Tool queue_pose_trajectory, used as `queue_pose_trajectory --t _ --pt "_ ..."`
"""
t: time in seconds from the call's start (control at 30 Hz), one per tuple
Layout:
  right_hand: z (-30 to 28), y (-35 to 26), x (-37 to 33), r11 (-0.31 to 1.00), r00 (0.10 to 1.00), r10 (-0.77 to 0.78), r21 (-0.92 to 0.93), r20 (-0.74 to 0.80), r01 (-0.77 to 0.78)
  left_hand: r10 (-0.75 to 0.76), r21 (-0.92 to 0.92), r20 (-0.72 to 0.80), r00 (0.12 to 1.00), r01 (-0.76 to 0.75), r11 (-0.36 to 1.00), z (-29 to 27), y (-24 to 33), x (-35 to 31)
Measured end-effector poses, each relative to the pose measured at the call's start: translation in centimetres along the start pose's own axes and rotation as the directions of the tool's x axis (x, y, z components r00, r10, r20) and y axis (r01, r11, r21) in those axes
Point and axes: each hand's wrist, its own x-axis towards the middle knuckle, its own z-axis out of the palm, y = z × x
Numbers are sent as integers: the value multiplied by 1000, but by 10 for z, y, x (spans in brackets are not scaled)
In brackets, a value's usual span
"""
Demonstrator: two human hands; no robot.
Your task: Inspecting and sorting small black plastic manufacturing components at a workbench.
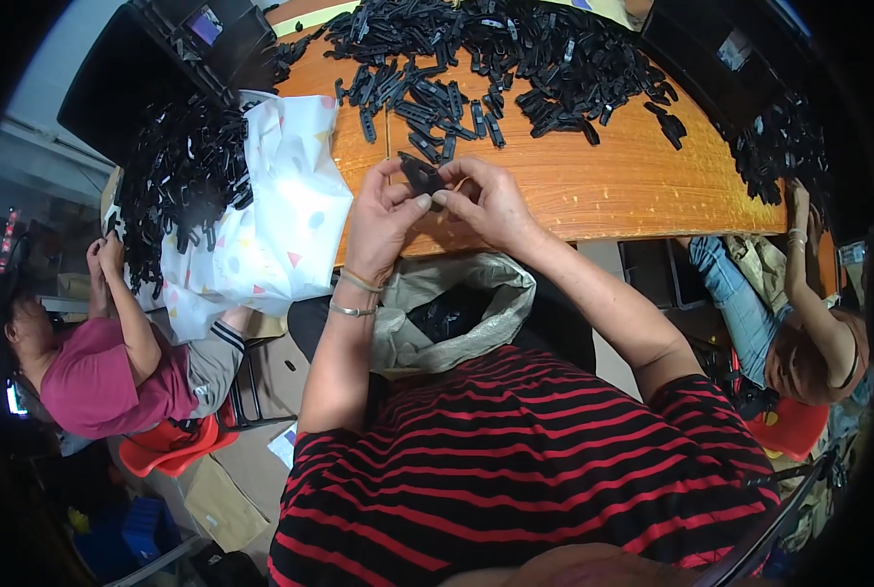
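Note:
My left hand (382,217) and my right hand (492,203) meet just above the table's near edge. Between their fingertips they hold a small black plastic clip (420,177), pinched from both sides. Fingers cover part of it, so its exact shape is hard to make out. Beyond my hands, loose black plastic clips (432,103) lie scattered, the closest just past my fingertips. Below my wrists, a grey woven sack (508,293) sits open in my lap with dark things inside.
The wooden table (633,186) carries a large heap of black clips (584,73) at its far side. White patterned plastic sheeting (290,196) covers the left part. Black crates (736,49) stand at both far corners. Co-workers sit at left (114,382) and right (814,352).

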Motion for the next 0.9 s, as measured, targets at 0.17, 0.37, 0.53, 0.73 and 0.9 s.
queue_pose_trajectory --t 0.17,0.37,0.53,0.73,0.9 --pt "-10 -4 -3 998 999 -43 -38 -19 42 -43 -28 81 996 45 999 16 20 0" --pt "-21 -17 -4 981 990 -131 -153 -50 122 -94 -48 109 990 100 994 9 19 0" --pt "-16 -14 -3 940 958 -272 -235 -87 246 70 138 59 996 -78 987 17 14 1" --pt "-16 -20 -4 935 963 -263 -260 -57 240 199 172 1 980 -196 965 26 9 -7" --pt "-13 -21 -5 887 929 -360 -338 -84 314 247 45 -30 969 -245 968 43 15 -18"
